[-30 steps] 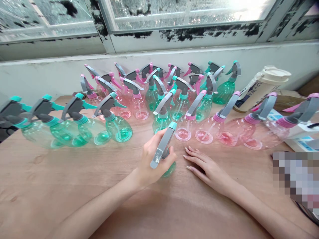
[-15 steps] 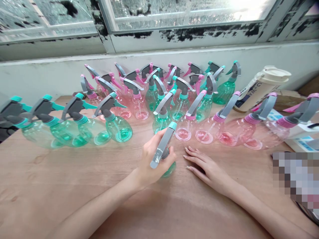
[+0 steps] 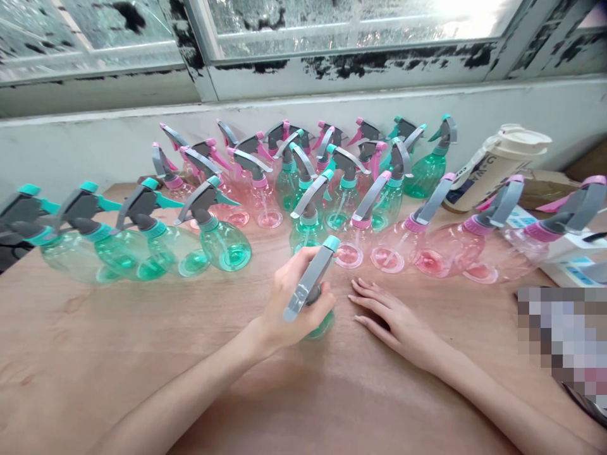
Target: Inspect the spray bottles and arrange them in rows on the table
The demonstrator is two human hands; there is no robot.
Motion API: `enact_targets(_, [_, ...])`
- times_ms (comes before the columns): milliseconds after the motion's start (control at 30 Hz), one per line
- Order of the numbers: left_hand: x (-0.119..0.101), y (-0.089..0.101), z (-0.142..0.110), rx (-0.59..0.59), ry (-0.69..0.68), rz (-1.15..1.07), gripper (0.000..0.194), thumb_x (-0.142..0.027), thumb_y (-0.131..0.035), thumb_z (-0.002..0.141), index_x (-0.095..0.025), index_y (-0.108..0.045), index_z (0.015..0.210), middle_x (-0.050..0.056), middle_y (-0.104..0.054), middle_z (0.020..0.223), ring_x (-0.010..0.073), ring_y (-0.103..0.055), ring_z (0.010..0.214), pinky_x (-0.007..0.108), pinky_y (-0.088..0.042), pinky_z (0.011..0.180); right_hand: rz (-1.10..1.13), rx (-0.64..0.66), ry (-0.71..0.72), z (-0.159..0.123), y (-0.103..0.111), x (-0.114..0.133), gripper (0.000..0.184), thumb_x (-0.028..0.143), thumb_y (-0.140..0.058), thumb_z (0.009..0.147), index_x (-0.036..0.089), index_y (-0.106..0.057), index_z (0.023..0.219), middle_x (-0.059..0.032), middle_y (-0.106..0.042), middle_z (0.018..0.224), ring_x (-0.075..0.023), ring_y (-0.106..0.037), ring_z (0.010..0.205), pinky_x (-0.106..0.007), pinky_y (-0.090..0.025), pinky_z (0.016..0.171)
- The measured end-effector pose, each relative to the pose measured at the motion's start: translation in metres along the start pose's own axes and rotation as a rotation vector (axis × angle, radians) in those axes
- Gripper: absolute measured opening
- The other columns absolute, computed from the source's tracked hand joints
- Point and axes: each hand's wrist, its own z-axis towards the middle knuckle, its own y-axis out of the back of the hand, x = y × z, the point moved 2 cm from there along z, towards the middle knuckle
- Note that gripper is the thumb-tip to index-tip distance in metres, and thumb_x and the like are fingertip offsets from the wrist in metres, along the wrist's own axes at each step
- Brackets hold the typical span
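Observation:
My left hand (image 3: 296,303) is wrapped round the neck of a green spray bottle (image 3: 323,325) at the middle of the table. The bottle's grey sprayer head with its teal nozzle end shows above the fingers, while much of its body is hidden behind the hand. To the right, my right hand (image 3: 391,322) rests palm down on the wooden table (image 3: 227,392), fingers stretched out and holding nothing. Just beyond the held bottle stand another green spray bottle (image 3: 308,235) and a pink spray bottle (image 3: 353,246).
Several green spray bottles (image 3: 226,246) line up at left, several pink ones (image 3: 448,253) at right. More pink and green bottles crowd against the wall (image 3: 71,145). A cream tumbler (image 3: 497,167) stands at back right, near white-and-blue boxes (image 3: 564,253). A blurred-out object (image 3: 569,341) lies at the right edge.
The view has shifted very slightly. My left hand keeps its hold on the green spray bottle, whose sprayer head sits almost the same. My right hand has not visibly moved.

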Motion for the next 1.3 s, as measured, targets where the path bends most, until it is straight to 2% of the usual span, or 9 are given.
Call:
enact_targets(200, [0.008, -0.005, -0.005, -0.059, -0.011, 0.016, 0.032, -0.019, -0.057, 0.086, -0.022, -0.052, 0.117, 0.003, -0.064, 0.096, 0.0182, -0.065, 0.088, 0.033, -0.052, 0.080, -0.009, 0.000, 0.010, 0.000, 0.000, 0.000, 0.039, 0.033, -0.048, 0.100, 0.023, -0.053, 0.137, -0.0082, -0.045, 0.153, -0.0248, -0.036, 0.144, -0.053, -0.032, 0.118])
enact_targets(467, [0.008, -0.007, -0.010, -0.128, -0.027, 0.082, 0.032, -0.022, -0.061, 0.086, -0.022, -0.057, 0.118, 0.000, -0.065, 0.085, 0.0133, -0.064, 0.070, 0.028, -0.054, 0.072, -0.010, 0.001, 0.007, 0.000, 0.001, 0.001, 0.039, 0.034, -0.048, 0.100, 0.022, -0.053, 0.137, -0.0091, -0.045, 0.152, -0.0254, -0.037, 0.143, -0.053, -0.032, 0.118])
enact_targets(567, [0.007, 0.003, -0.014, -0.157, 0.051, 0.086, 0.031, -0.023, -0.062, 0.086, -0.022, -0.062, 0.117, 0.000, -0.068, 0.082, 0.0126, -0.064, 0.066, 0.026, -0.053, 0.066, 0.000, -0.005, 0.006, 0.000, 0.000, 0.000, 0.039, 0.034, -0.048, 0.099, 0.023, -0.055, 0.136, -0.0085, -0.046, 0.152, -0.0261, -0.038, 0.143, -0.054, -0.033, 0.117])
enact_targets(667, [0.011, 0.023, -0.017, -0.200, 0.211, 0.077, 0.031, -0.027, -0.063, 0.085, -0.023, -0.067, 0.115, 0.001, -0.071, 0.082, 0.0133, -0.065, 0.065, 0.024, -0.052, 0.059, 0.023, -0.021, 0.009, 0.001, 0.000, 0.000, 0.039, 0.035, -0.049, 0.099, 0.024, -0.056, 0.136, -0.0086, -0.047, 0.151, -0.0270, -0.039, 0.142, -0.054, -0.033, 0.117])
enact_targets(733, [0.017, 0.039, -0.015, -0.282, 0.324, 0.084, 0.026, -0.031, -0.065, 0.083, -0.022, -0.071, 0.107, 0.002, -0.074, 0.087, 0.0145, -0.065, 0.067, 0.025, -0.053, 0.059, 0.044, -0.031, 0.010, 0.001, 0.000, 0.000, 0.039, 0.035, -0.050, 0.098, 0.025, -0.056, 0.136, -0.0083, -0.048, 0.151, -0.0276, -0.040, 0.141, -0.055, -0.034, 0.117])
enact_targets(833, [0.029, 0.055, -0.007, -0.418, 0.392, 0.136, 0.021, -0.035, -0.066, 0.082, -0.022, -0.075, 0.096, 0.002, -0.077, 0.090, 0.0172, -0.067, 0.077, 0.028, -0.055, 0.068, 0.055, -0.037, 0.013, 0.001, 0.001, 0.001, 0.039, 0.034, -0.050, 0.098, 0.026, -0.057, 0.135, -0.0083, -0.049, 0.150, -0.0278, -0.041, 0.141, -0.055, -0.033, 0.117])
enact_targets(933, [0.044, 0.057, 0.008, -0.503, 0.343, 0.221, 0.022, -0.036, -0.066, 0.082, -0.021, -0.075, 0.095, 0.001, -0.077, 0.087, 0.0188, -0.068, 0.079, 0.031, -0.055, 0.076, 0.048, -0.032, 0.017, 0.001, 0.002, 0.001, 0.038, 0.035, -0.049, 0.099, 0.024, -0.057, 0.135, -0.0092, -0.049, 0.150, -0.0274, -0.040, 0.141, -0.055, -0.033, 0.117])
enact_targets(1133, [0.071, 0.052, 0.038, -0.535, 0.251, 0.322, 0.019, -0.037, -0.066, 0.081, -0.020, -0.072, 0.084, 0.001, -0.074, 0.078, 0.0195, -0.069, 0.079, 0.030, -0.052, 0.079, 0.028, -0.026, 0.011, 0.002, 0.002, 0.002, 0.039, 0.037, -0.047, 0.099, 0.022, -0.057, 0.134, -0.0100, -0.049, 0.150, -0.0267, -0.039, 0.142, -0.054, -0.034, 0.117])
enact_targets(1300, [0.087, 0.055, 0.059, -0.559, 0.226, 0.383, 0.018, -0.035, -0.065, 0.081, -0.020, -0.063, 0.071, -0.001, -0.066, 0.065, 0.0176, -0.062, 0.071, 0.030, -0.048, 0.077, 0.035, -0.031, 0.018, 0.003, 0.003, 0.003, 0.038, 0.036, -0.047, 0.099, 0.024, -0.057, 0.134, -0.0097, -0.048, 0.150, -0.0274, -0.040, 0.141, -0.055, -0.034, 0.116])
